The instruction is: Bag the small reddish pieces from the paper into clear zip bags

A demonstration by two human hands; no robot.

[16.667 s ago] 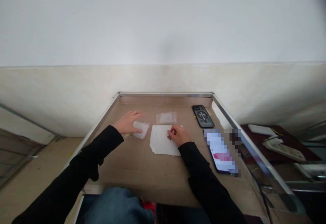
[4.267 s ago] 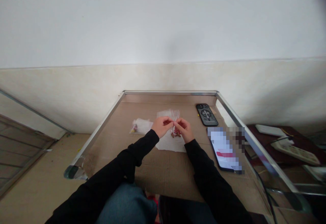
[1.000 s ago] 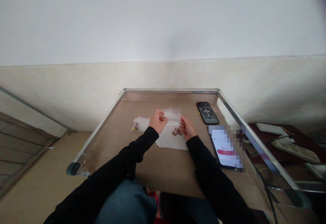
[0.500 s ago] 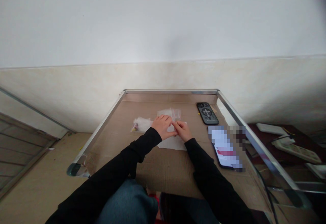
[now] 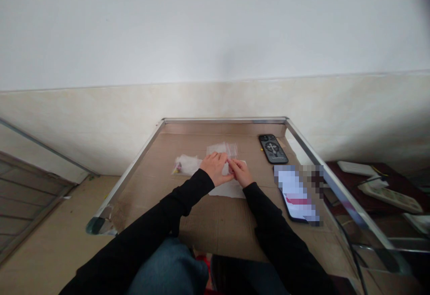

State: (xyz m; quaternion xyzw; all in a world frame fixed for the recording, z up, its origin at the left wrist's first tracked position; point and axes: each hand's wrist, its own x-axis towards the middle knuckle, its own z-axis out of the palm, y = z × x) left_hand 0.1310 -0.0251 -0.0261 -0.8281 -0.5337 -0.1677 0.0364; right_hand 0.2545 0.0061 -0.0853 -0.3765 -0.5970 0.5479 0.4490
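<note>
My left hand (image 5: 215,168) and my right hand (image 5: 240,172) meet over a white sheet of paper (image 5: 228,190) near the middle of the table. Fingertips of both are pinched close together; whatever lies between them is too small and hidden to make out. Just beyond the hands lie clear plastic bags (image 5: 218,148), seemingly flat. To the left of my left hand rests another clear bag (image 5: 188,164) with small coloured bits at its left end.
The table (image 5: 148,192) is covered with brown cardboard inside a metal frame. A dark phone with a cross design (image 5: 273,148) lies at the back right, and a lit phone (image 5: 295,194) lies nearer. A power strip (image 5: 391,198) sits on a dark surface beyond the right edge.
Both hands stay almost in place, with only slight finger movement at the pinch. The view has shifted very little.
</note>
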